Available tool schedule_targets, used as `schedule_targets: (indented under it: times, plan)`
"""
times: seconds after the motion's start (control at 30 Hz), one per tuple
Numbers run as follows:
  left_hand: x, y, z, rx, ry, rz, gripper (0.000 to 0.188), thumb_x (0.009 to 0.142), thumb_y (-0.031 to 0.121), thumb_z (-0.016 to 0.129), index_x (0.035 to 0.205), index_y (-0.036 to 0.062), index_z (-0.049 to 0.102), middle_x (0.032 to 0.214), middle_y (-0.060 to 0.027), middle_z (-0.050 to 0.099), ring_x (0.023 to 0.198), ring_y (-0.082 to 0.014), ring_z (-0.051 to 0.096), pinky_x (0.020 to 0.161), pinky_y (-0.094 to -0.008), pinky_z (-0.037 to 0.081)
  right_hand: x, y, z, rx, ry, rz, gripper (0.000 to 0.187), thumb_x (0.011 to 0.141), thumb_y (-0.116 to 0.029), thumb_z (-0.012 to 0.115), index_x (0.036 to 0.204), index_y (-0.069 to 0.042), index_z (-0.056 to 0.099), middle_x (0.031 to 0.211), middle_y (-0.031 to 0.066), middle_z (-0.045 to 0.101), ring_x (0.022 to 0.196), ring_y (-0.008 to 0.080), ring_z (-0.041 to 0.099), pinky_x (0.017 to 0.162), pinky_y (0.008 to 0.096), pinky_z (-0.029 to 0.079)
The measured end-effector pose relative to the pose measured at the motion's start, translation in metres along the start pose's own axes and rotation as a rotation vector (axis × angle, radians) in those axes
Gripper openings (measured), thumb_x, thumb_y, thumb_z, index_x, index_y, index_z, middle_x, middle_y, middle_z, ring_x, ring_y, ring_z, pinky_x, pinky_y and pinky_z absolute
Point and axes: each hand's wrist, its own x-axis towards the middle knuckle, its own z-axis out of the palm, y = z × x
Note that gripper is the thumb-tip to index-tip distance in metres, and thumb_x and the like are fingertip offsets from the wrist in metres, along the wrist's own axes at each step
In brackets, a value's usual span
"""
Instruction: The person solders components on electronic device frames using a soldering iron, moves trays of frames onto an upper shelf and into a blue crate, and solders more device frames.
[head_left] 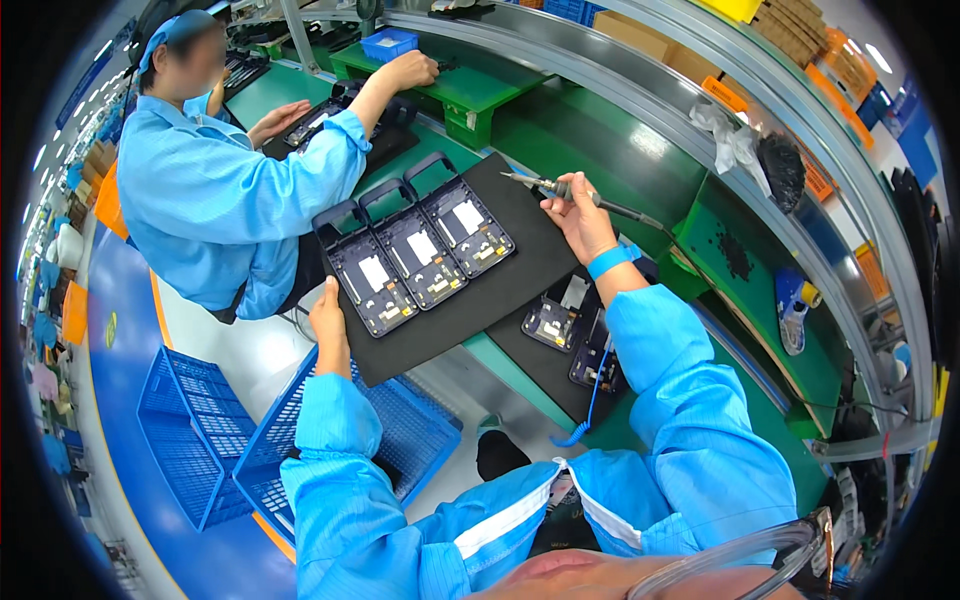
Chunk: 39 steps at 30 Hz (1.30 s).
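A black flat board [530, 245] lies before me with three dark plastic housings [420, 270] in a row on it. Each housing has a loop handle at its far end, a white rectangle and small parts inside. My left hand [328, 318] grips the board's left edge, its thumb beside the nearest housing; its other fingers are partly hidden. Above the board's far right part, my right hand [582, 220] holds a slim corded hand tool [552, 187] with a pointed metal tip. The tip is clear of the housings, pointing left.
More dark housings [553, 322] lie by my right forearm. A blue coiled cord [575, 435] hangs there. Small black parts [735, 255] lie on a green ledge near a clear bottle [793, 315]. Blue crates [195, 430] stand at lower left. A co-worker [230, 200] works at far left.
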Motion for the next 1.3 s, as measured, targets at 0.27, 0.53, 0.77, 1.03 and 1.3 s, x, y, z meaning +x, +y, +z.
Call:
schedule_targets:
  times: [0.27, 0.53, 0.77, 1.03, 1.3]
  plan:
    - [0.006, -0.017, 0.003, -0.208, 0.041, -0.170, 0.040, 0.082, 0.033, 0.052, 0.085, -0.0054, 0.059, 0.080, -0.0081, 0.060, 0.067, -0.0127, 0.054, 0.062, -0.0223, 0.042, 0.023, 0.012, -0.014, -0.025, 0.071, 0.060, 0.033, 0.083, -0.041, 0.047, 0.090, -0.009, 0.047, 0.064, 0.0001, 0.049, 0.074, 0.0141, 0.054, 0.077, 0.0289, 0.040]
    - [0.013, -0.025, 0.006, -0.193, 0.069, -0.220, 0.045, 0.082, 0.037, 0.050, 0.089, -0.0066, 0.058, 0.084, -0.0102, 0.060, 0.071, -0.0148, 0.055, 0.066, -0.0247, 0.042, -0.042, -0.032, -0.035, 0.007, 0.091, -0.061, 0.029, 0.084, -0.033, 0.048, 0.092, -0.005, 0.047, 0.066, 0.0038, 0.049, 0.066, 0.0145, 0.050, 0.072, 0.0305, 0.043]
    - [0.060, 0.011, 0.010, 0.130, 0.004, -0.166, 0.048, 0.079, 0.043, 0.052, 0.088, -0.0032, 0.059, 0.085, -0.0087, 0.060, 0.071, -0.0157, 0.054, 0.067, -0.0265, 0.042, -0.141, -0.080, -0.044, -0.264, 0.150, -0.062, 0.021, 0.084, -0.023, 0.049, 0.090, -0.003, 0.048, 0.067, 0.0051, 0.049, 0.063, 0.0133, 0.050, 0.061, 0.0253, 0.041]
    - [0.134, -0.009, 0.008, 0.551, -0.196, -0.098, 0.046, 0.076, 0.051, 0.051, 0.069, 0.0055, 0.057, 0.044, 0.0009, 0.037, 0.034, -0.0108, 0.029, 0.035, -0.0257, 0.018, -0.208, -0.109, -0.054, -0.415, 0.279, -0.006, 0.024, 0.082, -0.026, 0.051, 0.089, -0.003, 0.048, 0.068, 0.0055, 0.050, 0.061, 0.0128, 0.050, 0.058, 0.0253, 0.042]
    - [-0.066, 0.051, 0.039, 0.492, -0.064, 0.580, 0.030, 0.085, 0.024, 0.047, 0.091, -0.0015, 0.061, 0.087, -0.0115, 0.062, 0.079, -0.0169, 0.057, 0.072, -0.0273, 0.043, -0.270, -0.127, -0.067, -0.401, 0.521, -0.108, 0.027, 0.085, -0.029, 0.046, 0.092, -0.003, 0.047, 0.063, 0.0047, 0.047, 0.056, 0.0126, 0.046, 0.056, 0.0244, 0.040]
